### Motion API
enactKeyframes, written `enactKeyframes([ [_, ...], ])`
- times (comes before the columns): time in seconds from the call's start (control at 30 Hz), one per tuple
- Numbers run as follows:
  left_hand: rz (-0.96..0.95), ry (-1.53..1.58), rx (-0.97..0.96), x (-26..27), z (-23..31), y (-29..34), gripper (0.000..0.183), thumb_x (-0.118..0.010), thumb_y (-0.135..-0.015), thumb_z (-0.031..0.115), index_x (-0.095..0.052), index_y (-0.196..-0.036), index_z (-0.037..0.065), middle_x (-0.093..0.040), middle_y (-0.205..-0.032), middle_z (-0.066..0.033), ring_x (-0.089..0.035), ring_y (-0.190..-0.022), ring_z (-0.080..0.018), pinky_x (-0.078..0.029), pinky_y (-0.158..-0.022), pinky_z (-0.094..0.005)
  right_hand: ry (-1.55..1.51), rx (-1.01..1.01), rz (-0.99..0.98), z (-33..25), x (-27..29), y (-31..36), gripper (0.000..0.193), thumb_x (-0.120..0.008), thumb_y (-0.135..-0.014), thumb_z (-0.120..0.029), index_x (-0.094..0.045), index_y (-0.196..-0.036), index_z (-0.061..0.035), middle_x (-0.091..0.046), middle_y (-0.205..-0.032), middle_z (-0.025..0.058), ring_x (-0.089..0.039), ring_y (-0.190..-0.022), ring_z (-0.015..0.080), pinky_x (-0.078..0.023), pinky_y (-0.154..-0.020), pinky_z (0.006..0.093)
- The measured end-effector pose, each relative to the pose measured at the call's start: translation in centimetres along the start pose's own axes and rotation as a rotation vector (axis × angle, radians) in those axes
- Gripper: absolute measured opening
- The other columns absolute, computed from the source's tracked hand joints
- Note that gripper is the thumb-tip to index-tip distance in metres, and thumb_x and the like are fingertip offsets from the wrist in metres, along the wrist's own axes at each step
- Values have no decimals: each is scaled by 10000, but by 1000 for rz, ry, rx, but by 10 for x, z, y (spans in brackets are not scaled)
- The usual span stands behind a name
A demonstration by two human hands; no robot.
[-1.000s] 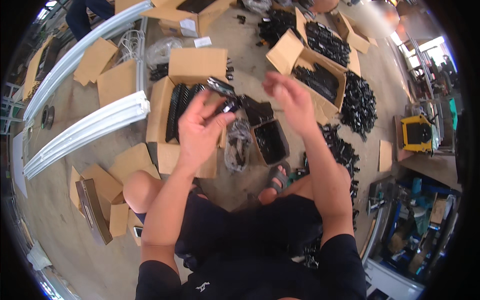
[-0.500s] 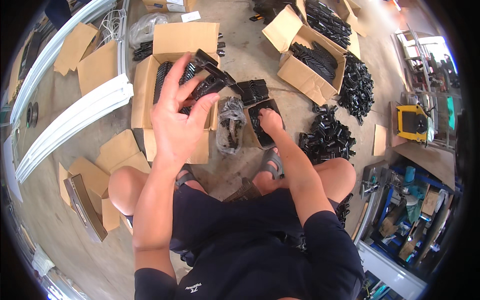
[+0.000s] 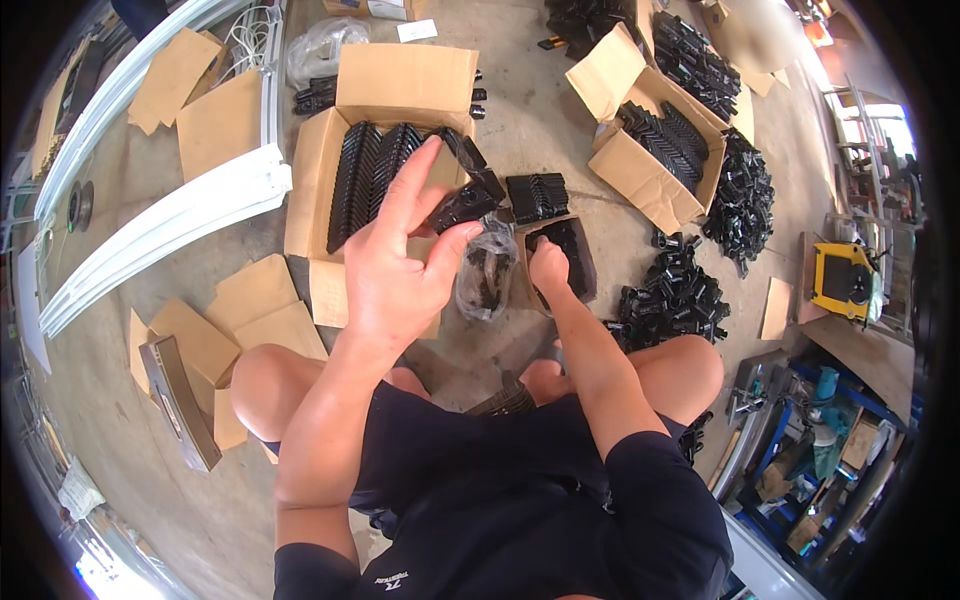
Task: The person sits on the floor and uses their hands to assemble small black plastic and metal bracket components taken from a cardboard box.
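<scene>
Raised in front of me, my left hand [image 3: 392, 272] pinches a black L-shaped bracket [image 3: 470, 203] between thumb and fingers. My right hand [image 3: 549, 268] reaches into a small open carton [image 3: 528, 287] of small dark pieces; its fingers are curled, and their tips are hidden there. Between the two hands lies a clear plastic bag [image 3: 484, 285] with dark contents. Just beyond the small carton, a block of black parts [image 3: 537, 198] is lined up side by side. Behind my left hand stands a large cardboard box [image 3: 312, 190] holding neat rows of black parts [image 3: 362, 178].
At the far right, another cardboard box [image 3: 640, 182] holds stacked black parts. Loose heaps of black parts [image 3: 672, 300] lie beside it and near my right knee. Flattened cardboard [image 3: 255, 310] and long white curved profiles [image 3: 170, 235] lie to the left. A yellow device [image 3: 840, 272] stands at right.
The whole view has shifted, so the surroundings appear farther right and lower. My left hand has moved slightly right, and the bracket has turned. My right hand has shifted toward the small carton's left side.
</scene>
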State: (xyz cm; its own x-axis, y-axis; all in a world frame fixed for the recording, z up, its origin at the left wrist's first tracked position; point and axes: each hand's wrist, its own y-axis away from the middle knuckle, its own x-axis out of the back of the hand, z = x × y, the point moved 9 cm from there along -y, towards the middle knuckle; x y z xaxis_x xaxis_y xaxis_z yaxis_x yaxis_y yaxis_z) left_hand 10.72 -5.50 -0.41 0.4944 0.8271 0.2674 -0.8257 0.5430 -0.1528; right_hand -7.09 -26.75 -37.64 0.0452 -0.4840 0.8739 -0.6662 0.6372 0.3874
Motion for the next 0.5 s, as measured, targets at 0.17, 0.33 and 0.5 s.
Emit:
enactKeyframes([
  [0.17,-33,-33,21,-10,-1,-2,735,-781,-848,22,-467,-1504,134,-750,-1100,-165,-735,-928,-183,-588,-802,-307,53,23,6,11,-5,-7,281,-633,-914,-237,-672,-1031,15,-718,-978,266,-711,-943,411,-578,-831,486],
  [0.33,-37,-196,-53,-5,-4,2,736,-762,-871,30,-435,-1523,123,-755,-1115,-129,-717,-902,-140,-564,-798,-280,-162,60,121,-5,32,8,203,-662,-892,-210,-708,-942,-18,-724,-912,236,-708,-881,411,-568,-796,489],
  [0.5,-14,-349,-197,-8,11,2,737,-798,-818,65,-490,-1485,126,-742,-982,-128,-718,-788,-263,-571,-736,-338,-456,281,316,-50,135,16,173,-690,-888,-141,-712,-988,-2,-724,-831,202,-722,-778,347,-563,-719,420],
])
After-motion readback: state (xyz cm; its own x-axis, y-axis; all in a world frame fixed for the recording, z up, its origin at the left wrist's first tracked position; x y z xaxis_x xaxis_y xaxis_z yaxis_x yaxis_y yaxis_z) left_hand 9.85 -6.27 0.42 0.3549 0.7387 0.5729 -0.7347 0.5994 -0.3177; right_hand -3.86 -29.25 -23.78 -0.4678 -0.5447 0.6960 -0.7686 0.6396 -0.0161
